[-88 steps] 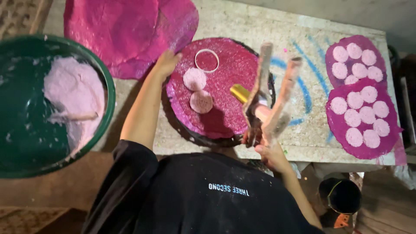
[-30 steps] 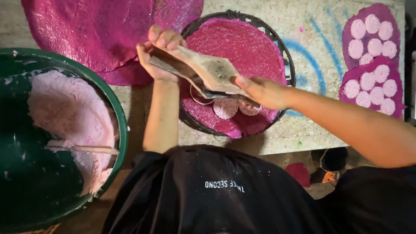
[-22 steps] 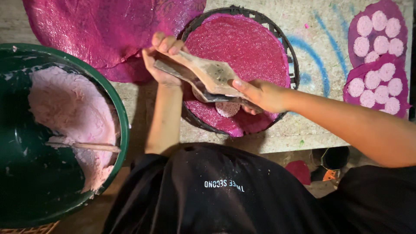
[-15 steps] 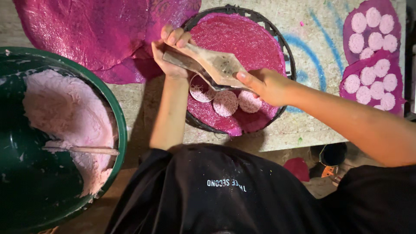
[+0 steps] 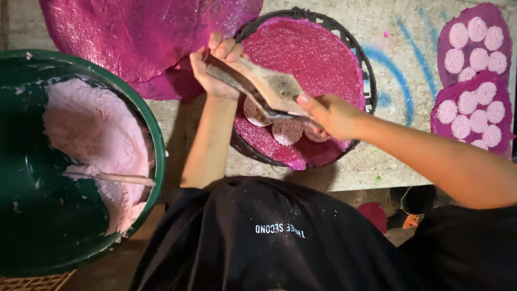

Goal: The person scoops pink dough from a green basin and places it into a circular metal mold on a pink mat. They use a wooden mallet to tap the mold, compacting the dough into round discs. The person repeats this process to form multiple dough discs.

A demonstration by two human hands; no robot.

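A round black-rimmed tray point(image 5: 362, 58) covered with a magenta cloth stands on the table in front of me. Three flat pink dough discs point(image 5: 287, 131) lie in a row at its near side. Both hands grip a hinged wooden press point(image 5: 269, 86), held flat just above the discs. My left hand point(image 5: 215, 70) holds its far left end. My right hand point(image 5: 329, 114) holds the near right end, over the rightmost disc. The press partly hides the leftmost disc.
A big green basin point(image 5: 153, 134) at the left holds pink dough point(image 5: 97, 140) and a wooden stick point(image 5: 116, 178). A large magenta cloth point(image 5: 134, 32) lies at the back. At the right, purple cloths point(image 5: 503, 91) carry several pink discs. The table's front edge runs just below the tray.
Earlier my right hand held the press upright beside the tray while my left touched a disc. Now both hands hold it low over three discs, and it has shifted slightly away from me.
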